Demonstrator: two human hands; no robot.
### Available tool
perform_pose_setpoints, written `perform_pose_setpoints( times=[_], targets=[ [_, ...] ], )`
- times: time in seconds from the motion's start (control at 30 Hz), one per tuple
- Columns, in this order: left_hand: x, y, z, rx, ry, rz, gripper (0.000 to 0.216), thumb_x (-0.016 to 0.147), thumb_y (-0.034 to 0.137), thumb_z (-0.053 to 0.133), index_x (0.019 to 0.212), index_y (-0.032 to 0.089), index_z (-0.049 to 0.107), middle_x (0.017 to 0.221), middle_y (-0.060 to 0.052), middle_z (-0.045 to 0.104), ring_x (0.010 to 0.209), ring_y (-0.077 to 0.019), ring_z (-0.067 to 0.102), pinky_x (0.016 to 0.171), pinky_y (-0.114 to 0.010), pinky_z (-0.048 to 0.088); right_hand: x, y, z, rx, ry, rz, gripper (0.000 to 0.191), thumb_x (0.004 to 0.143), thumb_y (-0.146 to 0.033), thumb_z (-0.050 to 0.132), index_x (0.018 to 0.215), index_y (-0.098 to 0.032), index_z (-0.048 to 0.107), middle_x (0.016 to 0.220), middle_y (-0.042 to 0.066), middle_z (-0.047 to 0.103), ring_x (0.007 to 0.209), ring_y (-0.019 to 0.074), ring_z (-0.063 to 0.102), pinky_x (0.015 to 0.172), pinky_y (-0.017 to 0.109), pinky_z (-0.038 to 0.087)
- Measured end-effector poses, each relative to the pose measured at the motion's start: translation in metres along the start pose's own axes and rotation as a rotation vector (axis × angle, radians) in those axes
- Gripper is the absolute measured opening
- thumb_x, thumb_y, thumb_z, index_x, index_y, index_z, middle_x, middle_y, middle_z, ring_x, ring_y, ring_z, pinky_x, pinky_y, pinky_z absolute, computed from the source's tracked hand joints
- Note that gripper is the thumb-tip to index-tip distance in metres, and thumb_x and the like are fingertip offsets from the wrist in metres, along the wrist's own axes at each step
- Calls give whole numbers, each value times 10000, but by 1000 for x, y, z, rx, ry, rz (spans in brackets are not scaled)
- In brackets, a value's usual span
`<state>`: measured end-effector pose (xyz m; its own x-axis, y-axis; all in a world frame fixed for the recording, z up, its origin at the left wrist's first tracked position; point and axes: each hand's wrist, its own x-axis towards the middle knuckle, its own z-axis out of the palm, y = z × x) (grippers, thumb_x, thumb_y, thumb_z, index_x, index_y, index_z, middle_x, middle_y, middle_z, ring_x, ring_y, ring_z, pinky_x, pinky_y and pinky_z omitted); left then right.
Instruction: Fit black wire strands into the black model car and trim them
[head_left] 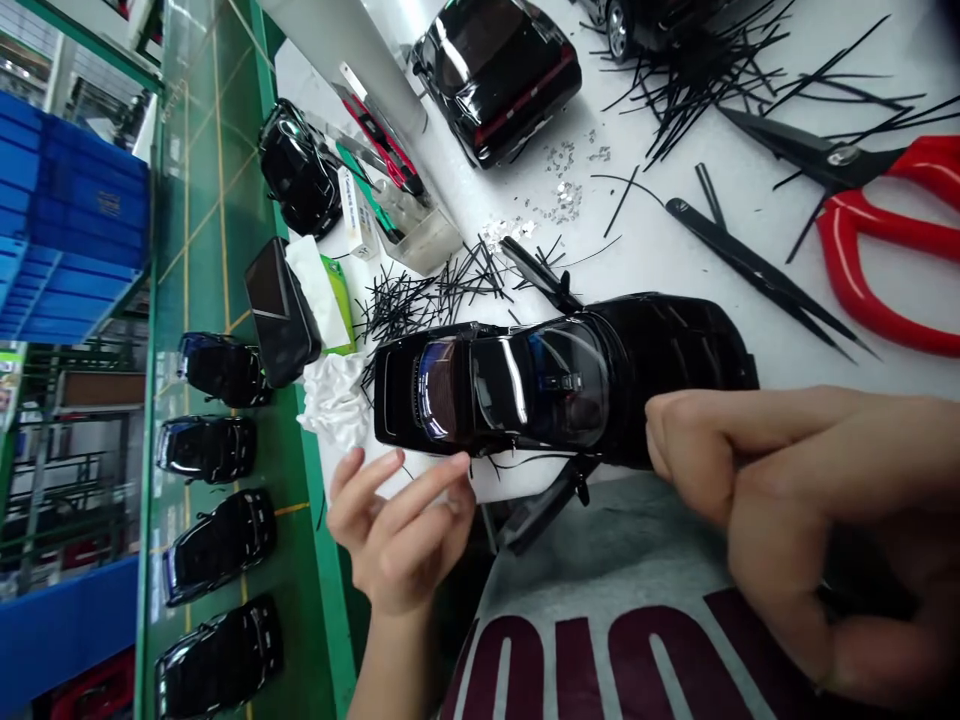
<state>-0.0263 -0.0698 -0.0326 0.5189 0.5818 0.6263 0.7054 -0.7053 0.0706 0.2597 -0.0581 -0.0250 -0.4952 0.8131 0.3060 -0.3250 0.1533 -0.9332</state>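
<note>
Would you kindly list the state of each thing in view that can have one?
Black model car: both doors swung open, upright on the table.
Red-handled scissors: blades closed, lying flat.
Black tweezers: tips together, lying flat.
Left hand: open, fingertips at the car's edge.
Right hand: closed; contents hidden.

My white tabletop [675, 250] has a black toy car [555, 385] lying on it near me, with both doors open. Two more black cars [499, 75] sit at the far side. Lots of thin black ties [427, 295] lie in messy heaps. Red scissors [877, 245] lie beside long black tweezers [757, 265]. Small shiny bits [562, 195] are spread near the middle. A white cloth [334, 400] sits by the edge, next to a green pack of tissues [326, 290] and a dark phone [277, 310]
</note>
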Motion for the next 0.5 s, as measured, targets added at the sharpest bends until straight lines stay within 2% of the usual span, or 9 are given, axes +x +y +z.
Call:
perform_pose_setpoints(
  times=[0.1,0.2,0.3,0.43,0.5],
  targets=[
    [12,-6,-7,34,-92,57,383,770,-62,768,779,248,543,774,31,809,1175,-176,612,1187,-429,411,2,3,-4,28,-19,-19,250,620,14,697,764,-173,615,778,-50,515,657,50,526,557,166,453],
    [27,-12,-13,58,-162,175,308,808,-29,759,803,236,603,783,42,808,1021,-172,653,1183,-403,418,2,6,-6,36,-17,-32,217,634,-7,676,767,-169,619,770,-48,517,658,54,524,561,173,454],
    [42,-16,-17,30,-228,285,240,840,6,741,788,211,628,801,13,805,994,-169,684,1178,-394,431,1,7,-7,52,-10,-36,149,691,-31,671,757,-158,629,778,-39,514,671,57,531,572,172,461],
    [56,-15,-17,26,-316,338,282,752,21,836,750,194,613,745,3,770,868,-168,701,1155,-381,462,1,7,-10,111,-35,-53,98,741,-45,651,761,-140,639,796,-24,529,676,59,541,589,170,476],
    [57,-12,-15,58,-314,322,325,703,17,868,738,192,596,717,-3,750,836,-179,690,1141,-390,474,1,8,-11,140,-50,-59,105,743,-36,641,775,-136,643,806,-19,532,684,63,545,607,170,486]
  ],
)
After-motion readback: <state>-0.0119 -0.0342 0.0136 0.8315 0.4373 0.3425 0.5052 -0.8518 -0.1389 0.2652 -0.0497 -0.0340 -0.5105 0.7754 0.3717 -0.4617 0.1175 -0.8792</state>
